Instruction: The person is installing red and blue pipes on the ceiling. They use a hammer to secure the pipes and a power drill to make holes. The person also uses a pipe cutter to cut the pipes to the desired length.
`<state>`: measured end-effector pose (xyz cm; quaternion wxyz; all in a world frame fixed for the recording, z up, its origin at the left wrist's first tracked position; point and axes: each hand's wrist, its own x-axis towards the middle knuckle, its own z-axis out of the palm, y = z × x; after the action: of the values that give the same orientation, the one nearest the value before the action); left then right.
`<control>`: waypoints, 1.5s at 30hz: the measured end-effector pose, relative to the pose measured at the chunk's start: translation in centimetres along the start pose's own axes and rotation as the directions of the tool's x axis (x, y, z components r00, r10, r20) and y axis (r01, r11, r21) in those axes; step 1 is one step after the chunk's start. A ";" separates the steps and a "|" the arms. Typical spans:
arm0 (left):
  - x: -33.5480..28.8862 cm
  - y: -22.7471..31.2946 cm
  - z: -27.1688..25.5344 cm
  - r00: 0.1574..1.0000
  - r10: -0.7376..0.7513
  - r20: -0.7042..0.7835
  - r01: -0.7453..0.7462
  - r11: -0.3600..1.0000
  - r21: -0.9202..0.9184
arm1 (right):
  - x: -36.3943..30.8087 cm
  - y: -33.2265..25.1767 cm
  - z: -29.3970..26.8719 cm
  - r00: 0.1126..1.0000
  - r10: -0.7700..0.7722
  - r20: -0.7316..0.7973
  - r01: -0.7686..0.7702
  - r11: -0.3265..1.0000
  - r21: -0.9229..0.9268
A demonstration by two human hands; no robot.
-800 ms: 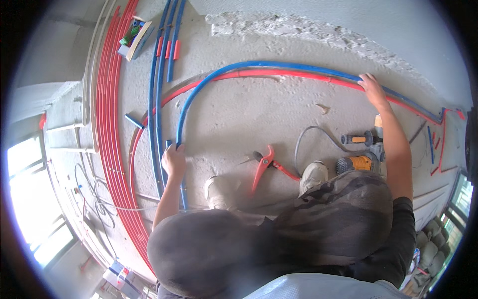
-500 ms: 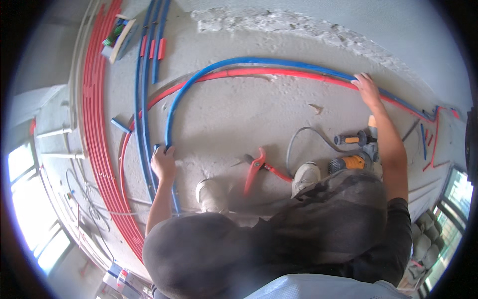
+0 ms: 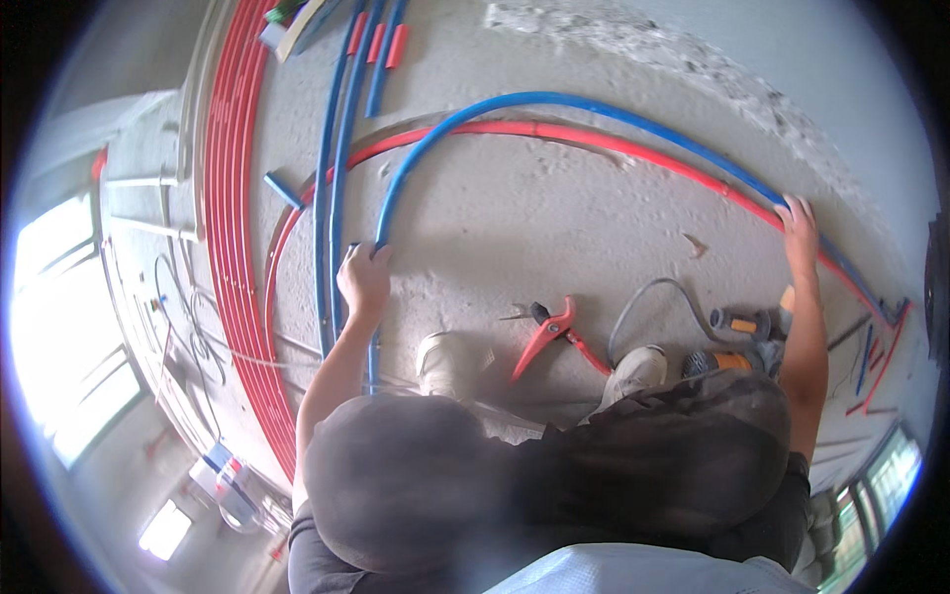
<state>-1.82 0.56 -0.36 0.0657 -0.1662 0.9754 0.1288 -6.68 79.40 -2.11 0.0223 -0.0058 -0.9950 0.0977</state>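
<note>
Your knees cover the floor [image 3: 554, 218] nearest you and part of the orange-handled power tool [image 3: 737, 342]. Your left hand [image 3: 364, 277] hides the blue pipe [image 3: 475, 109] where it grips. The box [image 3: 282, 20] is cut off at the top.

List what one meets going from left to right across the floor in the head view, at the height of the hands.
Bundle of red pipes → straight blue pipes → left hand on the curved blue pipe → red pipe cutter → orange and grey power tool → right hand.
</note>
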 end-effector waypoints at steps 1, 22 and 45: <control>0.0 0.3 0.2 1.000 -0.008 0.006 0.008 1.000 -0.003 | 0.0 0.0 0.1 1.000 -0.016 0.020 0.016 1.000 0.010; 6.7 -1.2 -3.5 0.836 0.068 0.545 0.057 0.976 -0.210 | 2.4 5.3 -0.5 0.959 -0.089 0.270 0.105 0.994 -0.043; 4.0 -2.0 -2.5 0.933 0.188 0.308 -0.153 0.979 -0.135 | 7.6 -15.4 -3.8 0.846 0.090 0.525 0.249 0.805 -0.538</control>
<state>-5.14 -3.16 0.89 0.2021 -0.0612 0.9541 0.2122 -14.22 65.14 4.92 -0.2497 0.0582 -0.9416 -0.2181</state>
